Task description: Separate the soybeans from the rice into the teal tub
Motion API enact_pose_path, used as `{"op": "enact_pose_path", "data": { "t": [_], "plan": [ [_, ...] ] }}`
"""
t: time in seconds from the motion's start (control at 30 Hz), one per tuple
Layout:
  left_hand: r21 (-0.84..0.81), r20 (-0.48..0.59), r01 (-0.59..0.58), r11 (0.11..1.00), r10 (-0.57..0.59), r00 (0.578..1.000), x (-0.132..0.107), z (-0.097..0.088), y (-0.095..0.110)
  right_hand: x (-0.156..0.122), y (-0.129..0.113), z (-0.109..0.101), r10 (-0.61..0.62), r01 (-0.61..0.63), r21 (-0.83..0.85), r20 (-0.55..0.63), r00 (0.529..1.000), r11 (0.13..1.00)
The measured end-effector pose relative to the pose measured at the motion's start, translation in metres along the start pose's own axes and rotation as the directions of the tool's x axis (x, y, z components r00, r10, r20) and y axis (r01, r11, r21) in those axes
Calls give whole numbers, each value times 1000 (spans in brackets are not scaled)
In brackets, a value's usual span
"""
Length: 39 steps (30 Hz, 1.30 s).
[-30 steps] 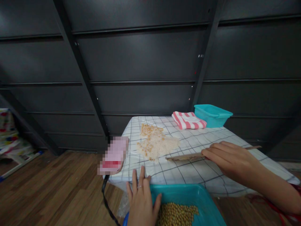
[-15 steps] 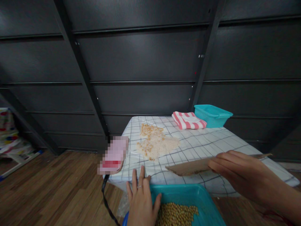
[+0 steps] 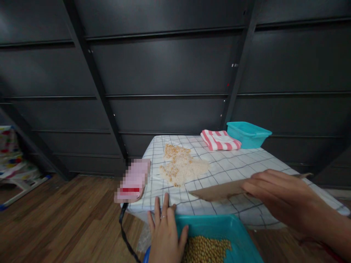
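In the head view my right hand [image 3: 282, 191] grips a strip of brown cardboard [image 3: 216, 191], held edge-down low over the front right of the checked tablecloth. My left hand [image 3: 166, 233], a ring on one finger, lies with fingers stretched out along the tablecloth's front edge. Its thumb reaches over the left rim of a teal plastic basin [image 3: 208, 220]. Round yellow-brown beans [image 3: 205, 248] lie in that basin, below the table edge. On the cloth, a flat spread of rice grains [image 3: 186, 170] is mixed with yellow kernels [image 3: 175, 149], beyond both hands.
A folded pink-and-white striped towel [image 3: 221, 140] and a second teal basin [image 3: 248, 135] sit at the back right of the table. At the left edge is a pink, blurred-out phone-like object [image 3: 134, 179] with a black strap [image 3: 123, 226]. Dark panels rise behind.
My right hand has moved slightly left and up with the cardboard. The left hand, basin and grain have stayed in place.
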<state>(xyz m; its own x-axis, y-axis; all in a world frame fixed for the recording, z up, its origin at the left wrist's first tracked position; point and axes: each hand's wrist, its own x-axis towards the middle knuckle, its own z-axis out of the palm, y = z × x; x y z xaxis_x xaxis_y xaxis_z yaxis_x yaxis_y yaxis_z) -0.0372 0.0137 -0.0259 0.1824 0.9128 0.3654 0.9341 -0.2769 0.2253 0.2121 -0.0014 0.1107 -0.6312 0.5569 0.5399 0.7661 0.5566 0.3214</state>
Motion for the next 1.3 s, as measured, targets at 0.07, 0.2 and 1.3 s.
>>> {"op": "enact_pose_path", "data": {
  "t": [0.07, 0.2, 1.3],
  "plan": [
    [14, -3, -4, 1000, 4, 1000, 0, 0, 1, 13, 0, 6, -74, 74, -18, 1, 997, 997],
    [27, -3, -5, 1000, 5, 1000, 1, -1, 3, 25, 2, 17, -180, 179, -125, 3, 984, 976],
    [146, 44, 39, 989, -46, 998, 7, -8, 28, 69, 83, 103, -17, -45, -132, -434, 901, 990]
  ]
}}
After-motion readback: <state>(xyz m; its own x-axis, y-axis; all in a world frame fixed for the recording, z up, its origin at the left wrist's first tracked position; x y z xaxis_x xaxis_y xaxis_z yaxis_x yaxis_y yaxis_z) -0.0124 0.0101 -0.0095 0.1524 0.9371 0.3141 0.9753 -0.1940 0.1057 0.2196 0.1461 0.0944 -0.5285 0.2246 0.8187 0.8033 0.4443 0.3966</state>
